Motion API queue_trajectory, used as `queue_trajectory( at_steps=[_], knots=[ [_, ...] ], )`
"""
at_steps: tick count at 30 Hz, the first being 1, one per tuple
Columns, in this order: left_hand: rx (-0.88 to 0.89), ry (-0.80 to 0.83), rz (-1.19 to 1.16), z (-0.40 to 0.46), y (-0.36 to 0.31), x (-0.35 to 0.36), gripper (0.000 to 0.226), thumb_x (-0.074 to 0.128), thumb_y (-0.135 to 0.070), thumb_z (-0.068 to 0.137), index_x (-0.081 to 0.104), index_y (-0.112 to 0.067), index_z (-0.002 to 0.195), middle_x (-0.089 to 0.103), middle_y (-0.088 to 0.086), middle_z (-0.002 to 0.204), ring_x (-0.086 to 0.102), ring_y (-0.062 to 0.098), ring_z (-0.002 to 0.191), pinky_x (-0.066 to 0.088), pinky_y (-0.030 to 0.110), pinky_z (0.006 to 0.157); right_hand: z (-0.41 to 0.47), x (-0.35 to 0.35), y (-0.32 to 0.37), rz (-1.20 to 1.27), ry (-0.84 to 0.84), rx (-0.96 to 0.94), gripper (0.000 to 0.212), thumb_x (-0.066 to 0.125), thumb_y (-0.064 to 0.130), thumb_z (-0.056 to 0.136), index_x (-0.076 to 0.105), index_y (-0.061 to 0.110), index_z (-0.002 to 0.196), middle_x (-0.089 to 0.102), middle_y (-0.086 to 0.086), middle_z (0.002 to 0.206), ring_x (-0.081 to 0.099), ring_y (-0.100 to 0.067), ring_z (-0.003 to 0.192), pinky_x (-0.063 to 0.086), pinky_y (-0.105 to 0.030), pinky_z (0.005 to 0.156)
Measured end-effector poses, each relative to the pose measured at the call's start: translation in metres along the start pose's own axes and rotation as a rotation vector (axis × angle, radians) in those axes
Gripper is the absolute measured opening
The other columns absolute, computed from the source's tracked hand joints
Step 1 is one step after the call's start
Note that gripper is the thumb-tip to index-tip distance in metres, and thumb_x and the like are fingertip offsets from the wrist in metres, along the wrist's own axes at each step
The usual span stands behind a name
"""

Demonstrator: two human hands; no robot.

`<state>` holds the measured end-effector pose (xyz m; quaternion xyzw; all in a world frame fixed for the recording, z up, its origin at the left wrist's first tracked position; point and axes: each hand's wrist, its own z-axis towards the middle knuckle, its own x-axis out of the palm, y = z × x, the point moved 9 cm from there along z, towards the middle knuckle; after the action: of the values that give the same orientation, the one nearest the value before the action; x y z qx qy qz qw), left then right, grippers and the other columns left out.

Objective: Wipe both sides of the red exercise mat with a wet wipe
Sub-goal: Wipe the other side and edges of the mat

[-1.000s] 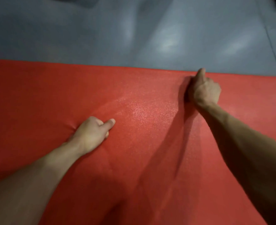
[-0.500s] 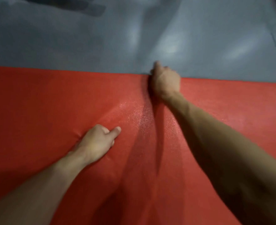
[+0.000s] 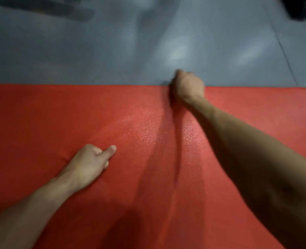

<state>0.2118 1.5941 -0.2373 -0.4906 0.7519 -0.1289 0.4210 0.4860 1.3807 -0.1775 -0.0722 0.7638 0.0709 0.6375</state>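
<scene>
The red exercise mat (image 3: 58,123) lies flat on the floor and fills the lower part of the view. A damp sheen shows on it near the middle. My left hand (image 3: 89,164) presses down on the mat as a fist, with the thumb stretched forward. My right hand (image 3: 188,85) reaches out to the mat's far edge. Its fingers are curled under and it lies half over the grey floor. The wet wipe is hidden beneath that hand.
Grey floor (image 3: 112,54) runs beyond the mat's far edge, with a seam line at the right. A dark long object (image 3: 46,8) lies at the top left and a black object (image 3: 301,8) at the top right corner.
My right hand slid left along the mat's far edge and now sits partly over the floor. The left fist stayed pressed in the same spot.
</scene>
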Motion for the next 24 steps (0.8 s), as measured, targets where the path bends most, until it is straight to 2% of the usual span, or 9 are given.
queue_trajectory(
  at_steps=[3, 5, 10, 13, 16, 18, 20, 22, 24],
  knots=[
    [-0.011, 0.0, 0.005, 0.001, 0.004, 0.001, 0.07, 0.054, -0.052, 0.1, 0.052, -0.02, 0.037, 0.035, -0.005, 0.037, 0.03, 0.013, 0.032, 0.028, 0.028, 0.048, -0.01, -0.014, -0.132, -0.011, -0.084, 0.268, 0.023, 0.043, 0.018, 0.1, 0.05, 0.007, 0.118, 0.064, -0.032, 0.112, 0.062, -0.049, 0.104, 0.049, -0.049, 0.084],
    [-0.013, 0.003, 0.007, 0.0, 0.002, 0.0, 0.071, 0.054, -0.052, 0.099, 0.051, -0.02, 0.036, 0.033, -0.005, 0.037, 0.029, 0.013, 0.032, 0.027, 0.027, 0.048, -0.026, -0.016, -0.171, 0.016, -0.129, 0.347, 0.024, 0.04, 0.025, 0.102, 0.047, 0.006, 0.115, 0.063, -0.034, 0.109, 0.06, -0.052, 0.101, 0.046, -0.049, 0.082],
    [-0.018, -0.024, -0.001, -0.003, -0.004, -0.002, 0.072, 0.056, -0.047, 0.1, 0.047, -0.015, 0.037, 0.035, -0.004, 0.035, 0.028, 0.011, 0.027, 0.026, 0.027, 0.048, -0.06, 0.005, -0.146, 0.023, -0.061, 0.048, 0.028, 0.036, 0.037, 0.107, 0.044, 0.011, 0.112, 0.066, -0.028, 0.086, 0.063, -0.049, 0.079, 0.036, -0.042, 0.062],
    [-0.013, -0.04, 0.012, -0.005, -0.005, -0.003, 0.064, 0.056, -0.047, 0.101, 0.049, -0.013, 0.046, 0.035, -0.002, 0.035, 0.027, 0.011, 0.027, 0.024, 0.026, 0.044, -0.085, -0.003, -0.191, 0.01, -0.146, 0.169, 0.028, 0.038, 0.039, 0.106, 0.045, 0.012, 0.111, 0.065, -0.03, 0.089, 0.063, -0.05, 0.082, 0.038, -0.045, 0.064],
    [-0.009, -0.056, 0.001, -0.006, -0.004, -0.001, 0.062, 0.056, -0.048, 0.1, 0.051, -0.012, 0.05, 0.035, -0.001, 0.036, 0.027, 0.013, 0.027, 0.019, 0.023, 0.037, -0.115, 0.005, -0.22, 0.011, -0.149, 0.307, 0.028, 0.039, 0.034, 0.106, 0.046, 0.009, 0.114, 0.066, -0.034, 0.097, 0.063, -0.052, 0.089, 0.045, -0.049, 0.071],
    [-0.007, -0.072, 0.011, -0.009, -0.004, -0.002, 0.063, 0.055, -0.051, 0.1, 0.052, -0.012, 0.051, 0.037, -0.002, 0.036, 0.029, 0.013, 0.027, 0.025, 0.024, 0.044, -0.116, 0.01, -0.196, 0.06, -0.158, 0.294, 0.029, 0.037, 0.032, 0.107, 0.046, 0.006, 0.117, 0.067, -0.032, 0.099, 0.064, -0.051, 0.09, 0.045, -0.049, 0.07],
    [0.007, -0.119, 0.051, -0.013, -0.008, -0.004, 0.064, 0.053, -0.054, 0.1, 0.054, -0.011, 0.052, 0.039, -0.004, 0.035, 0.036, 0.016, 0.031, 0.029, 0.029, 0.049, -0.112, 0.017, -0.137, 0.099, -0.179, 0.191, 0.03, 0.036, 0.033, 0.107, 0.045, 0.008, 0.12, 0.069, -0.027, 0.096, 0.066, -0.048, 0.087, 0.038, -0.044, 0.064],
    [0.046, -0.166, 0.131, -0.025, -0.017, -0.003, 0.066, 0.052, -0.055, 0.1, 0.059, -0.007, 0.055, 0.043, -0.001, 0.035, 0.046, 0.022, 0.04, 0.034, 0.033, 0.05, -0.118, 0.026, -0.06, 0.086, -0.177, 0.026, 0.028, 0.036, 0.032, 0.106, 0.046, 0.012, 0.123, 0.071, -0.018, 0.092, 0.068, -0.043, 0.081, 0.033, -0.039, 0.061],
    [0.138, -0.218, 0.223, -0.04, -0.024, -0.002, 0.07, 0.05, -0.059, 0.1, 0.06, -0.001, 0.061, 0.051, 0.011, 0.045, 0.054, 0.03, 0.05, 0.04, 0.04, 0.055, -0.137, 0.036, 0.022, 0.074, -0.159, -0.175, 0.028, 0.039, 0.026, 0.104, 0.047, 0.014, 0.128, 0.073, -0.011, 0.085, 0.069, -0.037, 0.076, 0.033, -0.037, 0.062]
  ],
)
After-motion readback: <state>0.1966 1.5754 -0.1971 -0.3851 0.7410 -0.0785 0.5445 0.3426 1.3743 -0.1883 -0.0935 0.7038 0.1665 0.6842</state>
